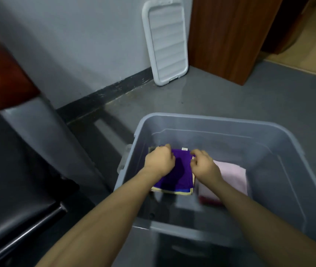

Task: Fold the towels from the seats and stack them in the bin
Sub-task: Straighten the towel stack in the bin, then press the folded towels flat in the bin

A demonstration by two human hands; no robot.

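Grey floor holds the bin [268, 132]. Inside it, left hand [160, 160] and right hand [204, 163] pinch the purple towel's [180, 174] far corners atop a stack; uneven release could unfold it.

The bin [230, 124] is open at the top; its right half holds bare floor beyond the pink towel [232, 176], while the purple towel stack [180, 176] fills the left; a seat [14, 189] crowds the bin's left wall
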